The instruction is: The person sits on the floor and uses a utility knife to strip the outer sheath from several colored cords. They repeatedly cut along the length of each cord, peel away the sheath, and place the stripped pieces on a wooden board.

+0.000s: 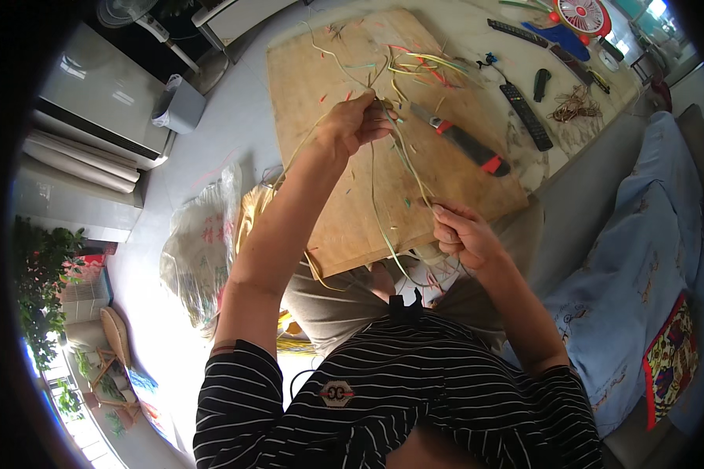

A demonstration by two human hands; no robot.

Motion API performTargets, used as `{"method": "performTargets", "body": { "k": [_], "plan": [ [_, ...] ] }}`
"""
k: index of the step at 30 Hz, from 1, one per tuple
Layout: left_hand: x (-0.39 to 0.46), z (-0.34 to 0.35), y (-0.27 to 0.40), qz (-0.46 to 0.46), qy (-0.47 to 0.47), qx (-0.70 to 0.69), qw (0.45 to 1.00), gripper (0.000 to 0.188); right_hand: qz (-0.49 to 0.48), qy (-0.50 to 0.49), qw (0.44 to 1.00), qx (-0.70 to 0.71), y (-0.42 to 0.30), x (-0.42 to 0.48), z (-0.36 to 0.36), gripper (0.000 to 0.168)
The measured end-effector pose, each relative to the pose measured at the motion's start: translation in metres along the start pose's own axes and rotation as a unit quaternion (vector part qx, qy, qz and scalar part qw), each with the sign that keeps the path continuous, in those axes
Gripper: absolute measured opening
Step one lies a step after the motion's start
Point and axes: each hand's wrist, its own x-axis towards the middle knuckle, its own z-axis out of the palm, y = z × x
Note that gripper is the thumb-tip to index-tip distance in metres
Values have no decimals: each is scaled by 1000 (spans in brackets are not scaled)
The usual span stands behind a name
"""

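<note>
Over the upper middle of a wooden board (340, 217), my left hand (361, 120) grips several thin insulated wires (372, 187) between thumb and fingers. Near the board's lower right edge, my right hand (460, 231) is closed on a yellow-green stretch of wire (413, 167) that runs down from the left hand. A loop of wire hangs below the board's near edge. To the right of my left hand lies a utility knife (469, 143) with a black and red handle, its blade towards the hand. Yellow, red and green wire pieces (428, 64) lie beyond the hands.
Short insulation scraps are scattered on the board. It rests on a marble-look table (551, 164) holding a remote control (525, 116), a tangle of bare copper-coloured wire (575, 106) and a small red fan (582, 14). A plastic bag (202, 246) and a grey bin (182, 105) stand left.
</note>
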Motion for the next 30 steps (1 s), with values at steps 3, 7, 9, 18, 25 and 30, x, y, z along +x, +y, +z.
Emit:
{"method": "performTargets", "body": {
  "k": [3, 7, 9, 18, 25, 30],
  "plan": [
    [-11, -1, -8, 50, -37, -66, 996, 39, 17, -18, 1000, 15, -11, -1, 13, 29],
    [-73, 20, -58, 147, -50, 49, 987, 39, 31, -58, 996, 55, -25, 9, 19, 30],
    [-119, 42, -68, 101, -117, 187, 970, 41, 18, -111, 989, 92, -37, 12, 26, 33],
    [-204, 54, -172, 286, -59, 470, 833, 27, 54, -119, 981, 146, -29, 35, 29, 34],
    [-208, 20, -202, 340, 28, 503, 794, 17, 68, -143, 976, 150, -41, 34, 3, 34],
    [-130, -9, -283, 392, 50, 593, 702, 20, 61, -86, 984, 145, -35, 44, 19, 31]
  ]
}}
